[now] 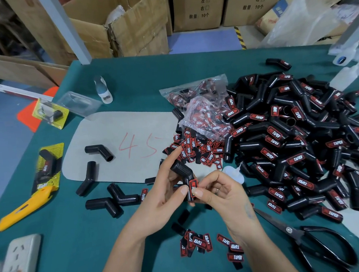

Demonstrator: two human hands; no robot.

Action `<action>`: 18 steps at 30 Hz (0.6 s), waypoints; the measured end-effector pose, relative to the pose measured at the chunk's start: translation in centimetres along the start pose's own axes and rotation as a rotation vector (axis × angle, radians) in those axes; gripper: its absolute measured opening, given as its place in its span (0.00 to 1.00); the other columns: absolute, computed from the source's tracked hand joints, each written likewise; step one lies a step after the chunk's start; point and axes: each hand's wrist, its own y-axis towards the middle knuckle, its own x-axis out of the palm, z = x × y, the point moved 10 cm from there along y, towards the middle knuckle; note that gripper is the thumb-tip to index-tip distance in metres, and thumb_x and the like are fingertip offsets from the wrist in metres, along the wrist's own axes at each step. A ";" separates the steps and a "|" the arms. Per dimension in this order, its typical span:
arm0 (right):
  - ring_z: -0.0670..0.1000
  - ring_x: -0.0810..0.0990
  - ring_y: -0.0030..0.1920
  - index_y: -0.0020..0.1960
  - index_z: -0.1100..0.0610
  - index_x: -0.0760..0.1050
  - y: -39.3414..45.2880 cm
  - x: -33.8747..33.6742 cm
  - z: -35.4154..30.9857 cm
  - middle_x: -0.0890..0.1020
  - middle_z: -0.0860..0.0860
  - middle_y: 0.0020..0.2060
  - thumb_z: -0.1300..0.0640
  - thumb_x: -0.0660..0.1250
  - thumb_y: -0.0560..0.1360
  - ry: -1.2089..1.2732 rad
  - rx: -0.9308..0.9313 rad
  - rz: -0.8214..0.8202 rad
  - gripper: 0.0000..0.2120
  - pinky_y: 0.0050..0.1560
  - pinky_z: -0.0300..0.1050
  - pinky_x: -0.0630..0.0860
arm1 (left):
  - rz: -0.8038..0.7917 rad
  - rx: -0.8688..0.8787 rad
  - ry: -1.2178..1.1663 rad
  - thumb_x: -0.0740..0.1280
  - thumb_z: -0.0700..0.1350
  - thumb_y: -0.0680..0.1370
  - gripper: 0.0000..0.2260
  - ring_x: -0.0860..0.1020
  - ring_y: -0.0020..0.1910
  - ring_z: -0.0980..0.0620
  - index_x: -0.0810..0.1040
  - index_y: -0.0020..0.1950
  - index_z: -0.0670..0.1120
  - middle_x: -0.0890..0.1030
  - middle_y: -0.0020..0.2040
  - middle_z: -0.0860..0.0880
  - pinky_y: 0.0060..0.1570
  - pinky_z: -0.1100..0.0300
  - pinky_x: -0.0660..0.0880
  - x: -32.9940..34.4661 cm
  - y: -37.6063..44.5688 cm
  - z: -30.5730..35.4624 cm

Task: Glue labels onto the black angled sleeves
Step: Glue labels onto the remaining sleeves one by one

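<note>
My left hand [166,187] grips a black angled sleeve [182,171] above the green table, its index finger stretched out along the upper leg. My right hand [218,188] pinches the sleeve's lower leg, thumb and fingers pressing a red-and-black label [193,187] onto it. Loose labels [197,149] lie heaped just beyond my hands, and more labels [210,244] sit near my wrists. A big pile of labelled sleeves [299,139] fills the right side. Several bare sleeves [99,151] lie to the left.
Black scissors [311,239] lie at the lower right. A yellow utility knife [23,209] and a power strip [19,262] are at the left. A grey mat [110,137] marked 45, bags of labels [199,104], a glue bottle [103,89] and cardboard boxes [135,23] lie beyond.
</note>
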 end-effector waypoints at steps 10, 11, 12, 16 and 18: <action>0.47 0.83 0.41 0.41 0.49 0.82 -0.1 0.0 -0.2 0.85 0.50 0.39 0.50 0.81 0.67 -0.028 -0.020 -0.007 0.08 0.49 0.44 0.83 | 0.007 -0.006 -0.002 0.63 0.43 0.84 0.30 0.75 0.68 0.47 0.57 0.82 0.65 0.77 0.70 0.50 0.67 0.56 0.73 0.0 0.0 0.1; 0.46 0.83 0.41 0.41 0.49 0.82 -0.1 0.0 -0.2 0.85 0.50 0.39 0.49 0.81 0.67 -0.035 -0.020 -0.006 0.09 0.50 0.46 0.83 | 0.005 -0.010 0.002 0.63 0.41 0.85 0.31 0.75 0.68 0.47 0.57 0.81 0.66 0.77 0.71 0.50 0.67 0.57 0.73 0.0 -0.1 0.1; 0.46 0.83 0.41 0.41 0.49 0.82 -0.1 0.0 -0.2 0.85 0.50 0.39 0.49 0.81 0.67 -0.041 -0.019 -0.004 0.09 0.51 0.48 0.83 | 0.002 -0.014 0.006 0.63 0.39 0.85 0.32 0.75 0.69 0.47 0.57 0.81 0.66 0.76 0.71 0.51 0.68 0.57 0.72 0.0 -0.1 0.0; 0.48 0.82 0.44 0.41 0.48 0.82 -0.2 -0.1 -0.1 0.85 0.50 0.39 0.48 0.81 0.66 -0.061 -0.019 0.010 0.09 0.58 0.62 0.79 | -0.008 -0.024 0.002 0.62 0.36 0.84 0.34 0.73 0.73 0.46 0.58 0.81 0.66 0.74 0.75 0.53 0.70 0.59 0.71 0.2 -0.1 0.1; 0.47 0.82 0.45 0.41 0.48 0.83 -0.2 -0.1 -0.1 0.85 0.50 0.40 0.48 0.81 0.66 -0.063 -0.017 0.011 0.09 0.60 0.65 0.78 | -0.011 -0.024 -0.007 0.62 0.36 0.84 0.34 0.73 0.73 0.47 0.58 0.81 0.66 0.74 0.75 0.53 0.69 0.60 0.71 0.3 -0.1 0.1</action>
